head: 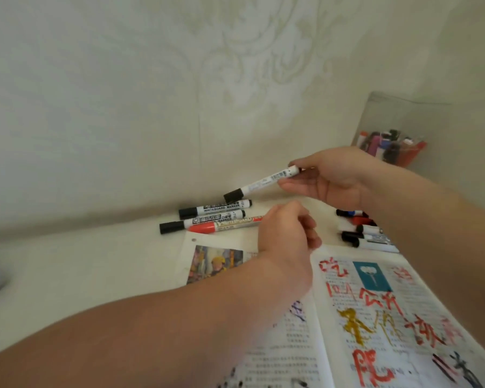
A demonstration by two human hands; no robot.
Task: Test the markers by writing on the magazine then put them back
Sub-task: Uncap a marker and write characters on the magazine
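Here right hand (336,177) pinches marker (263,182) just above left hand (286,233)

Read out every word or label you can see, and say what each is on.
"WHITEBOARD MARKER": on the upper black-capped marker lying near the wall.
Label on the held marker in the right hand: too small to read.
Lettering on the red-capped marker: blurred.
Print on the magazine: too small; its big handwritten characters are not reliably legible.
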